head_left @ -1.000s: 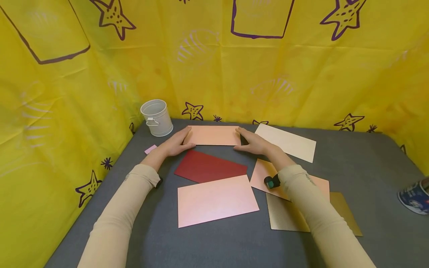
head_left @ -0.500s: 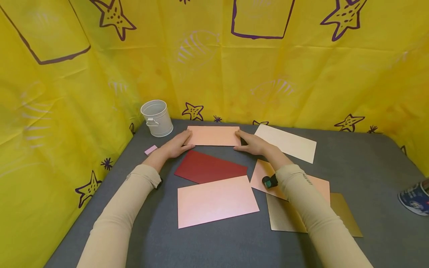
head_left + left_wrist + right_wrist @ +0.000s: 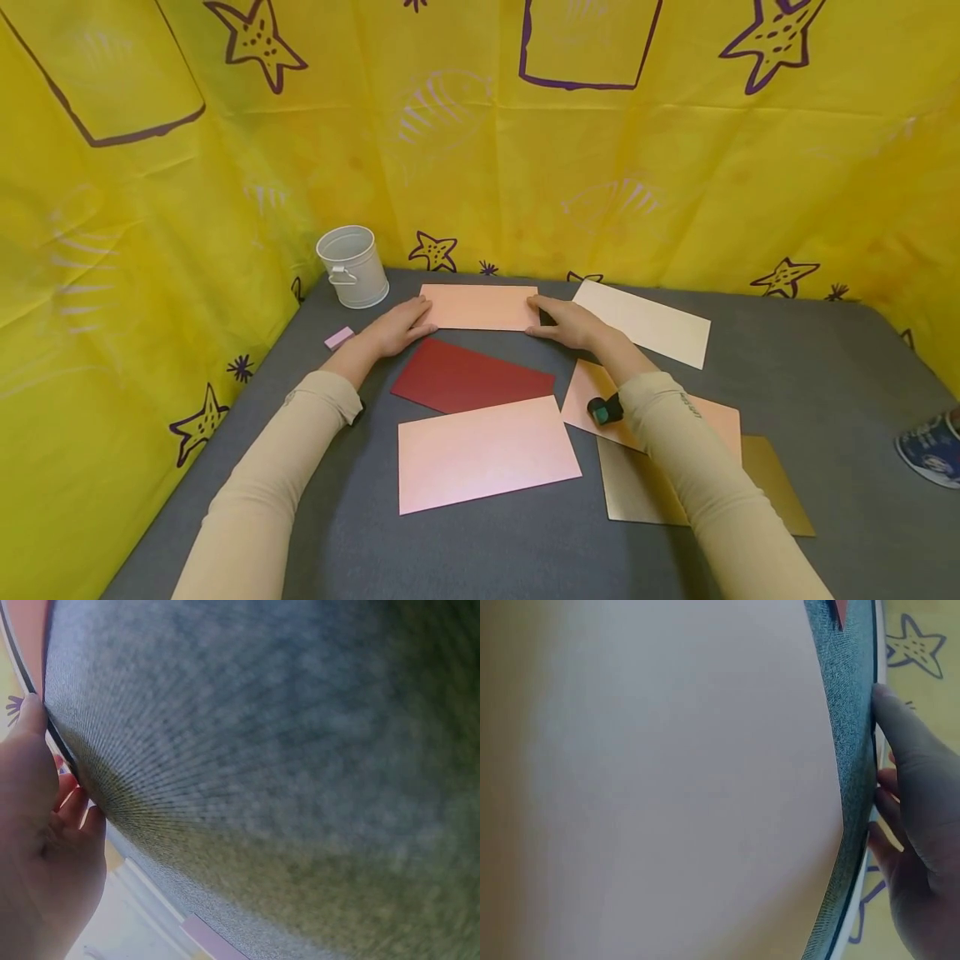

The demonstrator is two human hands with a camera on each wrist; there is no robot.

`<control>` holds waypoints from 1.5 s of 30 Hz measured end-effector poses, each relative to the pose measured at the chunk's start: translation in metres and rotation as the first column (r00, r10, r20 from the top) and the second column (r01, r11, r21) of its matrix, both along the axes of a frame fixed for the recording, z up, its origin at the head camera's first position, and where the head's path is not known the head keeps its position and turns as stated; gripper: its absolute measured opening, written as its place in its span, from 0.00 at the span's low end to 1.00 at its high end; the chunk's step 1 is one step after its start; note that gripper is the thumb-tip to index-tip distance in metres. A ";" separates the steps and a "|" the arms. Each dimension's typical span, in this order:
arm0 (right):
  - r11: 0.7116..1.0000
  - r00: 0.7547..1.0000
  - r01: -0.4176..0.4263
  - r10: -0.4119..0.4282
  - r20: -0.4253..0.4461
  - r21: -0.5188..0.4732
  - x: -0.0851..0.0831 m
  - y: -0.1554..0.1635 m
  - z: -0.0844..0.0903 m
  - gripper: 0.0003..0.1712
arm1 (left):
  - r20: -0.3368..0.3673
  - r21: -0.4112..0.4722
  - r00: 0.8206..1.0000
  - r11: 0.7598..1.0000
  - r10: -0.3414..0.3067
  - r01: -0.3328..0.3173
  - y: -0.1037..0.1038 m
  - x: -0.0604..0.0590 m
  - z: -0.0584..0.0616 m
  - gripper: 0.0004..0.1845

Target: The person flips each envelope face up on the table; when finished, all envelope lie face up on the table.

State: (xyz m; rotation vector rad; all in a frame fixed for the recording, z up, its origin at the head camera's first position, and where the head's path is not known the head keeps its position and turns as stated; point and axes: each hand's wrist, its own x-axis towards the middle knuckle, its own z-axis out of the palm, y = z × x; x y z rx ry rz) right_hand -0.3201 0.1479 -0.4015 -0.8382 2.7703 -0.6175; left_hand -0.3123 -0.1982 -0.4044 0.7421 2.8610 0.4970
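A peach rectangular card lies lengthwise near the far edge of the grey table. My left hand holds its left end, fingers by the far corner and thumb at the near edge. At the right end my right hand grips it the same way. Both wrist views show the thumb and fingers along the card's thin edge; the undersides of the ends are hidden. Nearer me lie a red card and, partly over it, a pale pink card.
A white metal bucket stands behind my left hand, with a small pink block in front. On the right are a cream card, another peach card overlapping a gold card, and a blue can. Yellow cloth hangs behind.
My left hand has shifted very slightly over the peach card's left end. The right hand and the other cards stay where they were.
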 end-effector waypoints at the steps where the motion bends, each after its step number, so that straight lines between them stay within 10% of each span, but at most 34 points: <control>1: 1.000 1.000 -0.002 0.002 -0.009 0.004 0.000 0.000 0.000 0.41 | -0.003 -0.003 1.000 1.000 0.001 -0.001 0.000 0.000 0.000 0.34; 45: 0.982 0.947 -0.189 0.183 -0.265 0.003 0.004 0.000 0.003 0.18 | -0.028 0.075 0.999 0.997 0.034 -0.032 -0.003 0.005 0.003 0.30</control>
